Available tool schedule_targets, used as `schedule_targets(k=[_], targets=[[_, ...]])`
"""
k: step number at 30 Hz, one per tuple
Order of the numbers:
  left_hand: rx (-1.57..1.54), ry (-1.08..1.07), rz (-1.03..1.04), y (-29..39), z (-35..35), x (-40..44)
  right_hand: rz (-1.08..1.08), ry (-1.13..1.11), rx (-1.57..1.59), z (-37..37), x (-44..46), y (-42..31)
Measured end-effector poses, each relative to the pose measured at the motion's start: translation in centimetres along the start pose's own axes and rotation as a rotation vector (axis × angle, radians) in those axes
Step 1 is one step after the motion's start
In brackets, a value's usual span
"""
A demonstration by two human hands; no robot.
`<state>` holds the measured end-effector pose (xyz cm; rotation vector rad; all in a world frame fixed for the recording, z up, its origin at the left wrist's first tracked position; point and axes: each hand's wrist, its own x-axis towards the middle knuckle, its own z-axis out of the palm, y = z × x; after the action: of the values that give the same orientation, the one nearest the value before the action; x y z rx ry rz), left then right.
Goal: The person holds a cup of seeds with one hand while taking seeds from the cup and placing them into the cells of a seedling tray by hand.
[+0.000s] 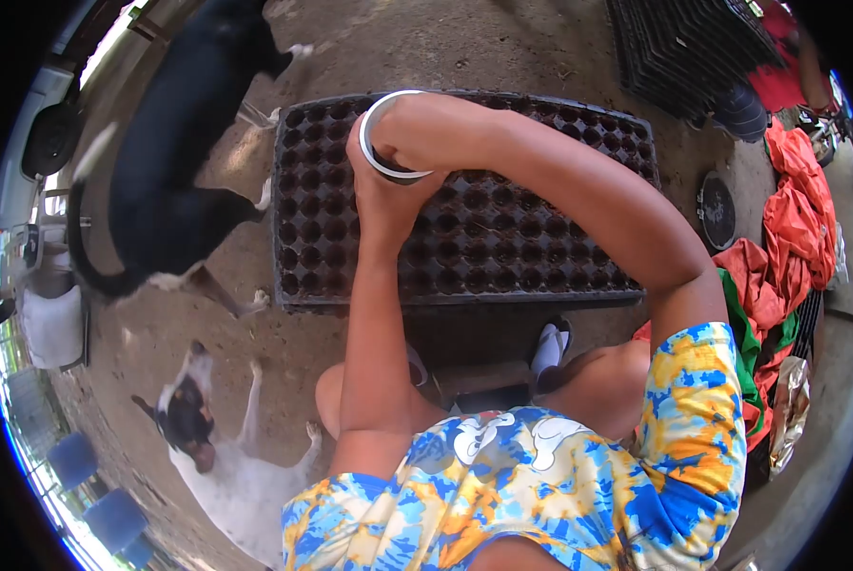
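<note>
White-rimmed round cup in hands, above dark round-celled tray.

Honestly, there's decent open air over the cell tray between my left forearm and right forearm, though the right one blocks a diagonal strip. Left side's tight: black dog right beside the tray. Right side has bare dirt before the dark bowl.

the right hand is partly hidden inside the white-rimmed cup.
</note>
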<state>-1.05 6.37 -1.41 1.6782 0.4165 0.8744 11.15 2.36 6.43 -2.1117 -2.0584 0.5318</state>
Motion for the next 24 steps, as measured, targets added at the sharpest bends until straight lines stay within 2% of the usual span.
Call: schedule_targets(k=[1, 4, 6, 9, 15, 21, 24], targets=[[-0.038, -0.007, -0.018, 0.0, 0.0, 0.1, 0.020, 0.022, 0.026, -1.2, -0.4, -0.4], [-0.099, 0.006, -0.035, -0.4, -0.3, 0.2, -0.096, 0.272, 0.314, -2.5, -0.9, 1.6], [-0.132, 0.016, -0.031, -0.6, -0.5, 0.2, 0.028, 0.269, 0.414, -3.6, -1.0, 2.4], [-0.190, 0.022, -0.028, -0.4, -0.7, 0.4, 0.019, 0.394, 0.504, -3.2, -0.7, 5.5], [-0.238, 0.069, -0.062, -0.1, -1.1, 0.4, 0.307, 0.345, 0.295, 1.1, -1.4, 11.1], [-0.227, 0.070, -0.055, 0.1, -1.1, 0.3, 0.466, 0.254, 0.385, 2.4, -2.1, 12.8], [-0.226, 0.072, -0.061, 0.3, -1.1, 0.3, 0.352, 0.346, 0.356, 2.6, -1.7, 12.5]])
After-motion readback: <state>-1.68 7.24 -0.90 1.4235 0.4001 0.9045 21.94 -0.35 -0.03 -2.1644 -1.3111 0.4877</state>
